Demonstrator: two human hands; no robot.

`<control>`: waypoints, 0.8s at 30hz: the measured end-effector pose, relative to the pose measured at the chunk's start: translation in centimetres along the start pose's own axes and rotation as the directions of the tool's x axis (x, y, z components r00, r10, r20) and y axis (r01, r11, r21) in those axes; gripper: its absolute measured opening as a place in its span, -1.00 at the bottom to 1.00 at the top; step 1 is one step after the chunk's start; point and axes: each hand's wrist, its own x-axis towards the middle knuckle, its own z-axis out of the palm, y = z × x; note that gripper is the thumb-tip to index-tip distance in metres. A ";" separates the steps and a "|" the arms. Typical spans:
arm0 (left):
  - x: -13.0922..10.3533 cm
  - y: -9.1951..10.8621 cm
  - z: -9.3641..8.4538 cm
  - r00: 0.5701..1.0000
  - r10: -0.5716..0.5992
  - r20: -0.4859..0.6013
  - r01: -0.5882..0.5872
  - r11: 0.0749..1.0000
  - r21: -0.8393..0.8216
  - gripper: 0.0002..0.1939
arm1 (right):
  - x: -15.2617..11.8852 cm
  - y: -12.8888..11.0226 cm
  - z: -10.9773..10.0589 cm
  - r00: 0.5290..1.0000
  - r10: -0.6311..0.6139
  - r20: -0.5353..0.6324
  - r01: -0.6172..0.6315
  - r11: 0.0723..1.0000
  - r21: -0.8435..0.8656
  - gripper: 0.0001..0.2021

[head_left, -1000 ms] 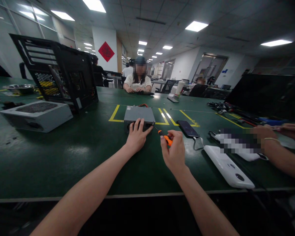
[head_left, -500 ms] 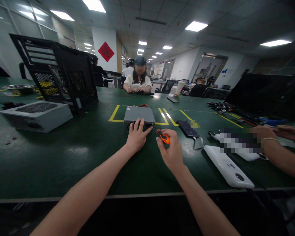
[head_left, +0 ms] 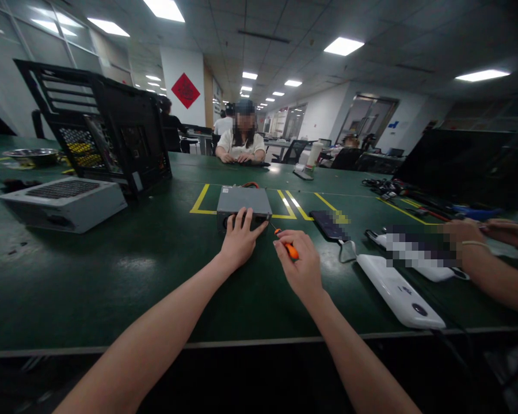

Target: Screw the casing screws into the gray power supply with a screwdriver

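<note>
A grey computer power supply [head_left: 244,199] lies on the green table in front of me. My left hand [head_left: 240,241] holds it at the front, several fingers spread over its front face and top edge and the thumb stretched toward its right front corner. Closed fingers of my right hand [head_left: 301,261] grip an orange-handled screwdriver [head_left: 292,250]. Its thin shaft points up and left to the right front corner of the power supply. Whether the tip sits in a screw is too small to tell. Coloured wires [head_left: 251,185] show behind the power supply.
To the left are another power supply [head_left: 64,201], a black computer case [head_left: 129,126] and a metal bowl [head_left: 32,154]. A phone [head_left: 328,224] and white power bank [head_left: 399,293] lie right. A co-worker's hands [head_left: 470,238] work beyond them; another person [head_left: 242,141] sits opposite.
The right-hand fingers have shifted around the screwdriver handle, which now shows less of its dark part. The left hand and the power supply stay in place.
</note>
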 end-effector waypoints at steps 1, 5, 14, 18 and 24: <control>0.0 0.0 0.0 1.000 0.001 0.001 -0.001 1.000 0.000 -0.46 | 0.0 0.0 0.0 1.000 -0.001 -0.006 0.000 1.000 -0.026 -0.96; 0.0 -0.1 0.0 1.000 0.002 0.001 -0.002 1.000 0.006 -0.46 | 0.0 0.3 0.2 0.990 -0.013 -0.142 0.003 0.998 -0.069 -0.84; -0.1 -0.1 -0.2 1.000 0.009 0.007 -0.009 1.000 -0.008 -0.47 | -0.3 0.3 0.2 0.998 0.018 -0.068 -0.022 0.998 -0.060 -0.82; -0.1 0.0 -0.3 1.000 0.016 0.000 -0.016 1.000 -0.010 -0.47 | -0.6 0.2 0.1 0.995 -0.021 -0.102 0.022 1.000 0.008 -0.80; -0.2 -0.1 -0.4 1.000 0.014 0.003 -0.014 1.000 -0.026 -0.50 | -0.7 0.0 0.2 0.991 -0.118 -0.067 0.121 0.991 0.049 -0.76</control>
